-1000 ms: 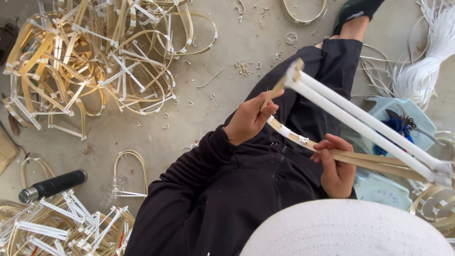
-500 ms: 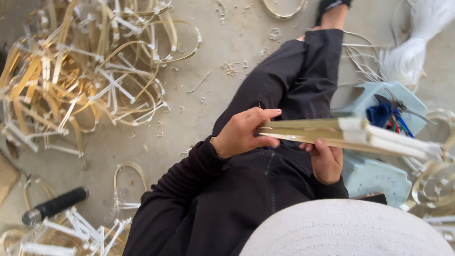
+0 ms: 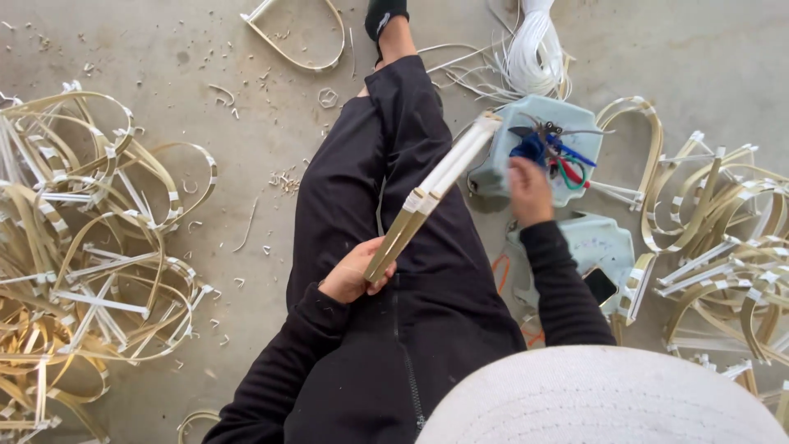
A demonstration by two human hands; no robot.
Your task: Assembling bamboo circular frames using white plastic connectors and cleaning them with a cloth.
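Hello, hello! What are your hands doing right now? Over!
Left hand gripping bundle of bamboo strips across the lap. Right hand reaching onto pale blue tray, at blue-handled pliers. Nothing blocking either hand.

Tan-and-white strip bundle point(image 3: 431, 197); pale blue tray point(image 3: 501, 168) (blue, red tool handles point(image 3: 552, 154)); black sleeves.

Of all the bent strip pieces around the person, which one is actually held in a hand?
The folded strip bundle lying across the lap: the left hand grips its lower end. The heaps on the floor at both sides lie untouched; the right hand is at the tools instead.
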